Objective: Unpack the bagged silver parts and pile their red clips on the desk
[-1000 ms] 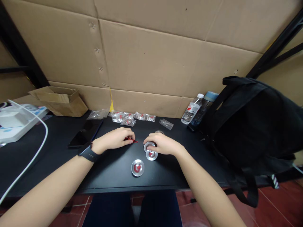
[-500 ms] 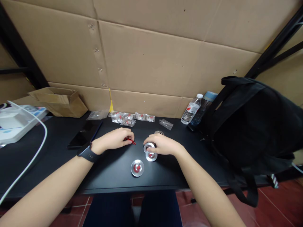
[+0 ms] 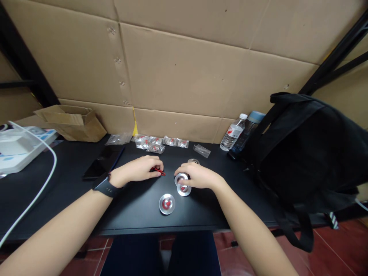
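My left hand (image 3: 145, 168) rests on the black table with its fingers closed round a red cord (image 3: 161, 172), whose looped end sticks out beside the fingertips. My right hand (image 3: 198, 174) is curled over a small silver metal disc (image 3: 177, 177), its thumb lying across the face. Touching that one, a second silver disc (image 3: 183, 190) with a red centre sits just below the thumb. Nearer the front edge lies another silver disc (image 3: 166, 204), face up and apart from both hands. Behind my right hand, a further disc (image 3: 193, 161) is partly hidden.
Along the back lie several clear-wrapped discs (image 3: 155, 148), empty-looking plastic sleeves (image 3: 202, 150) and a cardboard box (image 3: 79, 124). A dark phone (image 3: 100, 165) and a white power strip (image 3: 20, 149) are leftward. Bottles (image 3: 232, 134) and a black backpack (image 3: 310, 153) stand rightward.
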Available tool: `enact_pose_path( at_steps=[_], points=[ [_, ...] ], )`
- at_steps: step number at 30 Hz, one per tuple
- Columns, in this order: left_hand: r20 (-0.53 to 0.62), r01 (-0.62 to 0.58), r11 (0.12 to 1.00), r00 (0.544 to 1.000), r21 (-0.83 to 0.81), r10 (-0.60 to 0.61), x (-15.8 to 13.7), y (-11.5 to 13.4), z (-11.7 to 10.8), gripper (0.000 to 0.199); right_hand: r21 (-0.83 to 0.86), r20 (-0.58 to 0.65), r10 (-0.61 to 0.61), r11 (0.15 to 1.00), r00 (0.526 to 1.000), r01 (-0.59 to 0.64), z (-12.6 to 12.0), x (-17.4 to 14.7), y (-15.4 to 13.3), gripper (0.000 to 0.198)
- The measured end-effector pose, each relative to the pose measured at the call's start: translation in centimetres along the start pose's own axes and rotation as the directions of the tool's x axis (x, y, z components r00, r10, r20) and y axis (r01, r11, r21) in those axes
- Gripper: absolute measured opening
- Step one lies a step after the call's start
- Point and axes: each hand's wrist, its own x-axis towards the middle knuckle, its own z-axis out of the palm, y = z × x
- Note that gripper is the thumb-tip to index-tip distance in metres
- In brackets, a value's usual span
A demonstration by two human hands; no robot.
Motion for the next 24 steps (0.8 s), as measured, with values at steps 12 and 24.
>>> enact_pose_path(
  at_steps=[12, 24],
  points=[
    [0.035, 0.001, 1.0, 0.999, -0.014, 0.0, -0.39, -0.3, 0.25, 0.02, 0.015, 0.055, 0.082, 0.996, 0.995, -0.083, -0.02, -0.56, -0.48, 0.041],
    [0.04, 0.016, 1.0, 0.999, 0.008, -0.017, -0.23, -0.14, 0.35, 0.022, 0.023, -0.022, -0.024, 0.999, 0.999, 0.025, 0.09, 0.1, 0.18, 0.028]
  ],
)
